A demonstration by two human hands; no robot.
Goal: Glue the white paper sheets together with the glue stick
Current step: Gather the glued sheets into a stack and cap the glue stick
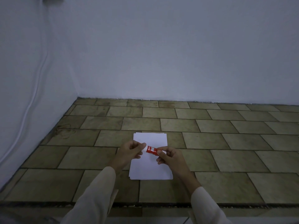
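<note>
- Both hands hold the glue stick (151, 150) just below frame centre. The right hand (170, 157) curls thumb and fingers round the red barrel, and the left hand (129, 151) pinches the white cap (143, 145).
- It lies tilted above the sheets (150, 168), apparently not touching them.
- The sheets lie stacked on the tiled floor (210, 143), their edges slightly fanned at lower left.
- Step in hand, as I judge it: uncapping. The cap seems still on, and I see no glue on the paper.
- Next move calls for pulling the cap straight off, parking it beside the stack, winding glue out, then pinning the top sheet while rubbing.
</note>
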